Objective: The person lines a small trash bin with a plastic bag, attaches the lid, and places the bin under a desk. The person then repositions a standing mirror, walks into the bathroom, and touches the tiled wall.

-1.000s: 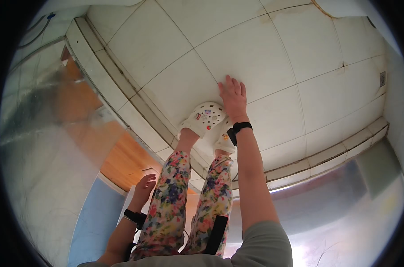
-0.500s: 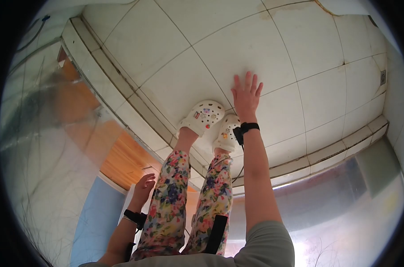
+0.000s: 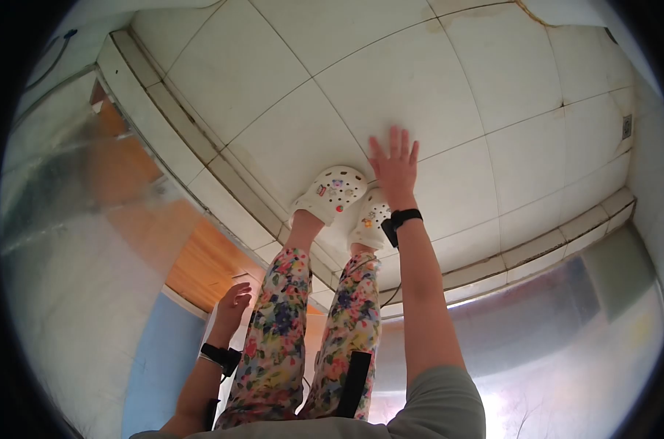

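My right hand [image 3: 396, 167] is stretched out over the white tiled floor [image 3: 420, 88], fingers spread, holding nothing. Whether its palm touches the tiles I cannot tell. Just below and left of it are my feet in white clogs [image 3: 337, 192] with small colourful charms. My left hand [image 3: 233, 307] hangs beside my left leg, near the floral trousers [image 3: 277, 322], its fingers loosely bent and apart with nothing between them. Each wrist wears a black band with a small device.
A tiled curb [image 3: 193, 157] curves along the left, and another [image 3: 544, 249] along the right. Beyond them stand translucent panels [image 3: 522, 329]. A drain cover [image 3: 626, 126] lies at the far right, and a hose [image 3: 50, 66] hangs at upper left.
My right hand moved right over the floor and its fingers spread, then it shifted slightly back left and down. My left hand has barely moved.
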A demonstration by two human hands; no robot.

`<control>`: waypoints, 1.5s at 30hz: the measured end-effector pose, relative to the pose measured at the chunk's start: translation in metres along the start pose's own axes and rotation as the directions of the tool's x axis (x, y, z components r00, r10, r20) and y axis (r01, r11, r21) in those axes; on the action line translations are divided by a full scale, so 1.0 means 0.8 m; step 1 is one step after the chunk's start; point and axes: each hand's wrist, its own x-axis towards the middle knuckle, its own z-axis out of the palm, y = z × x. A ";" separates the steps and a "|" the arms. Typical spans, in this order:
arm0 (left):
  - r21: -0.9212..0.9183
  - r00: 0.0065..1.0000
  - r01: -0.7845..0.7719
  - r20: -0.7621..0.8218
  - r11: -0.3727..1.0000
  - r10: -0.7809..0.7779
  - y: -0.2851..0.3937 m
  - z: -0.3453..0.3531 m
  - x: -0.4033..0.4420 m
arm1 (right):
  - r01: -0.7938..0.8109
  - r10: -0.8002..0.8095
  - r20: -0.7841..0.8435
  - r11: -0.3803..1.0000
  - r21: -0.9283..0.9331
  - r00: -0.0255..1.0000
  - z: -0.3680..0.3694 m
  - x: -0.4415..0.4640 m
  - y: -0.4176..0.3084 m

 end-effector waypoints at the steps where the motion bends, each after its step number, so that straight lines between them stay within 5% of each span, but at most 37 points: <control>1: -0.004 1.000 0.002 0.004 1.000 -0.002 -0.001 0.000 0.001 | 0.001 -0.001 0.003 1.000 -0.004 1.000 0.003 -0.004 0.001; 4: -0.010 1.000 0.022 0.002 1.000 -0.022 -0.006 0.005 0.004 | 0.198 -0.199 0.063 0.980 0.026 0.978 -0.004 0.009 -0.010; 8: 0.053 0.998 -0.057 0.028 0.997 0.056 -0.004 0.012 -0.001 | -0.020 0.020 -0.005 1.000 0.009 1.000 -0.017 0.038 -0.004; 13: 0.024 1.000 -0.011 0.009 1.000 0.010 0.013 0.010 0.000 | 0.119 -0.116 0.178 0.993 -0.005 0.977 -0.007 0.005 -0.012; 19: 0.071 0.997 -0.066 0.033 0.995 0.064 -0.001 0.013 0.004 | 0.015 -0.013 0.038 0.998 -0.060 0.999 -0.007 0.027 -0.009; 21: 0.066 0.997 -0.068 0.033 0.996 0.066 0.001 0.013 0.000 | 0.177 -0.177 0.049 0.984 -0.005 0.983 -0.001 0.018 -0.010; 25: 0.052 0.999 -0.041 0.031 0.998 0.039 -0.003 0.011 0.002 | 0.197 -0.199 0.051 0.979 0.041 0.979 -0.009 0.015 -0.008; 28: 0.033 0.998 -0.048 0.031 0.998 0.047 -0.007 0.012 0.004 | -0.003 0.012 -0.069 0.992 0.129 0.998 -0.013 0.029 -0.009; 31: 0.031 0.998 -0.051 0.036 0.998 0.050 -0.007 0.016 0.007 | 0.015 -0.018 0.015 0.991 0.132 1.000 -0.009 0.044 -0.022; 33: 0.039 0.999 -0.041 0.035 0.998 0.039 -0.008 0.016 0.007 | 0.169 -0.167 -0.041 0.984 0.053 0.985 0.001 0.052 -0.028; 40: 0.110 0.994 -0.110 0.017 0.988 0.109 -0.012 0.008 0.011 | 0.282 -0.284 -0.131 0.959 -0.036 0.950 0.028 0.060 -0.023; 43: 0.083 0.998 -0.065 -0.004 0.994 0.065 -0.009 0.008 0.010 | 0.152 -0.145 0.069 0.981 -0.118 0.987 0.017 0.062 -0.020; 45: 0.079 0.998 -0.067 -0.004 0.995 0.068 -0.008 0.007 0.010 | -0.107 0.101 -0.156 0.994 -0.030 0.983 0.011 0.059 -0.003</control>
